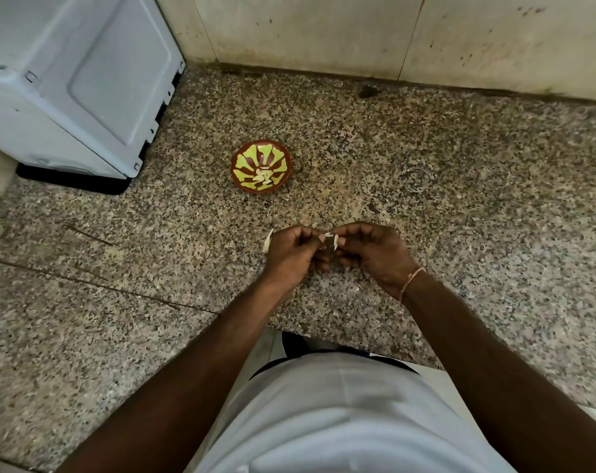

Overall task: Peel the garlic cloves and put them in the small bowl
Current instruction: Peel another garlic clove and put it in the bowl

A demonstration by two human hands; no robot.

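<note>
A pale grey appliance (74,80) stands at the back left of the speckled granite tabletop (460,186), against a stained tiled wall (358,35). Nothing lies between the hands and the small bowl (261,166) — red-brown with yellow-green petals painted inside — which sits well beyond them and holds several pale peeled cloves (262,177). Both hands hover just above the tabletop, close together. The left hand (291,254) has its fingers curled, with a strip of papery skin (268,240) sticking out at its outer side. The right hand (371,250), a thin thread band (411,279) on its wrist, pinches a garlic clove (334,240) between thumb and fingertips
</note>
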